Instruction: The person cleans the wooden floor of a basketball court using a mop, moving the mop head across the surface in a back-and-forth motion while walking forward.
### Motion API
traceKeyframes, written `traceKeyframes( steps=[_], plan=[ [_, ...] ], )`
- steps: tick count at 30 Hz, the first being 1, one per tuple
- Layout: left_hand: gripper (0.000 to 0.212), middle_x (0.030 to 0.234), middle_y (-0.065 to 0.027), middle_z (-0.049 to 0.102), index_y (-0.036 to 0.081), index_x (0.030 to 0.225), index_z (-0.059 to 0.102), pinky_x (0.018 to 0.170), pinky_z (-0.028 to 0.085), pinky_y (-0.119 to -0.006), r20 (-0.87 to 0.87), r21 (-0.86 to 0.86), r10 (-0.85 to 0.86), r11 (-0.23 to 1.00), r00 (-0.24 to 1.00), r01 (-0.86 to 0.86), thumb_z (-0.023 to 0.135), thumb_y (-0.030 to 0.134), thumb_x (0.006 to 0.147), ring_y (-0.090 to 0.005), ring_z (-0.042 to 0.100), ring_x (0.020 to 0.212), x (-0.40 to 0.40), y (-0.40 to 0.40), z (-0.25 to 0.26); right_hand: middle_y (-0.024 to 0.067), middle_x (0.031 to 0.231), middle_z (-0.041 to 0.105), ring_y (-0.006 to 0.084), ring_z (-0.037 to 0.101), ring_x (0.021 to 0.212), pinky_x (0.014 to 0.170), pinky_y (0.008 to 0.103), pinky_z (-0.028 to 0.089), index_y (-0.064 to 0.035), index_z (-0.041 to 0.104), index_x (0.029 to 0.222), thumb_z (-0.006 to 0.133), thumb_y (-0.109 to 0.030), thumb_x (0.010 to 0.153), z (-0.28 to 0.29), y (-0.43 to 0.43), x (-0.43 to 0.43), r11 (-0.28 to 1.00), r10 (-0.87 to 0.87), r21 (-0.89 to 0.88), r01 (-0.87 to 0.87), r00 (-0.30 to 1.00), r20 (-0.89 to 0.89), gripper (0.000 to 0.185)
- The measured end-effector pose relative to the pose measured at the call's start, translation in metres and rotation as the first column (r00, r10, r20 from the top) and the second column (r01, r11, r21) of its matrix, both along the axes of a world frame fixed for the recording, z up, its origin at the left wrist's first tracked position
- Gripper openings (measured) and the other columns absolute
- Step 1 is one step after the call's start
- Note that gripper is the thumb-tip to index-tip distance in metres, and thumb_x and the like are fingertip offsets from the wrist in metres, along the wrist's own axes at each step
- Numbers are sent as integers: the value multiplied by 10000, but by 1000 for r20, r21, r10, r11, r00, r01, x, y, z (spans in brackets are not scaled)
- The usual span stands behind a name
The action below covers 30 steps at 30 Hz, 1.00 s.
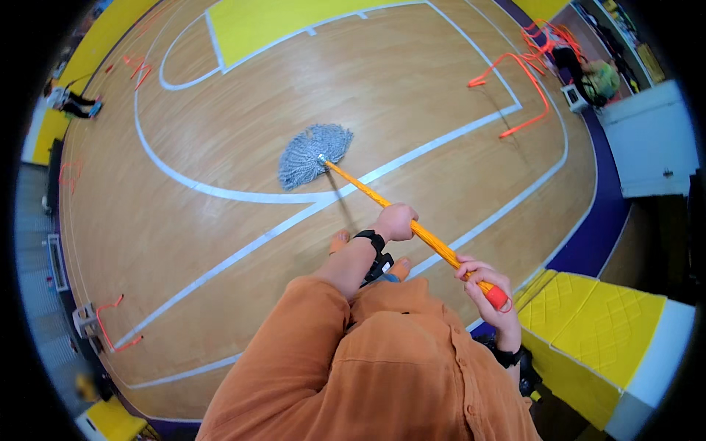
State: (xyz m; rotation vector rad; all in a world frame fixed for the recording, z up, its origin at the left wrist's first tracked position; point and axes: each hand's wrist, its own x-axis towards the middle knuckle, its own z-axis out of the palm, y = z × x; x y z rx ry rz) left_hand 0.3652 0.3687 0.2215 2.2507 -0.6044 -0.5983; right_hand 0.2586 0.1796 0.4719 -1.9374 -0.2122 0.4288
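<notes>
A string mop with a grey-blue head (315, 155) lies spread on the wooden court floor (265, 242), ahead of my bare feet. Its yellow-orange handle (361, 187) slants back toward my body. My left hand (397, 221) is closed around the middle of the handle. Near the red end cap (497, 297), my right hand (485, 284) grips the handle's upper end, fingers wrapped over it. Dark bands sit on both wrists.
Orange hurdles (538, 91) stand at the upper right, near a person (598, 80) and shelves. Another person (69, 101) is at the far left. A yellow padded block (595, 325) is close on my right; a white cabinet (648, 138) stands beyond it. More hurdles (118, 325) line the left side.
</notes>
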Motion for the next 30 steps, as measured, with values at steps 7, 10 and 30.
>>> traceKeyframes(
  steps=[7, 10, 30],
  plan=[
    [169, 898, -119, 741, 149, 894, 765, 775, 580, -461, 30, -63, -209, 976, 978, 210, 716, 205, 741, -341, 710, 902, 7, -47, 9, 159, 1099, 687, 378, 580, 1281, 1078, 471, 442, -22, 582, 854, 632, 9, 913, 22, 18, -46, 968, -238, -59, 243, 968, 82, 83],
    [188, 899, -120, 743, 144, 914, 763, 773, 578, -460, 3, -73, -301, 951, 954, 301, 713, 192, 739, -347, 709, 903, 13, -53, 30, 164, 1100, 676, 378, 566, 1282, 1071, 468, 440, -21, 591, 869, 630, -35, 933, 35, 31, -55, 945, -294, -116, 305, 950, 101, 76],
    [166, 896, -135, 737, 126, 913, 758, 778, 570, -473, -8, -82, -200, 977, 980, 199, 709, 156, 757, -354, 706, 912, -9, -37, 47, 180, 1034, 713, 398, 628, 1214, 1045, 477, 470, -12, 600, 824, 671, -56, 889, 43, 9, -56, 993, -97, -49, 105, 985, 146, 106]
  ],
)
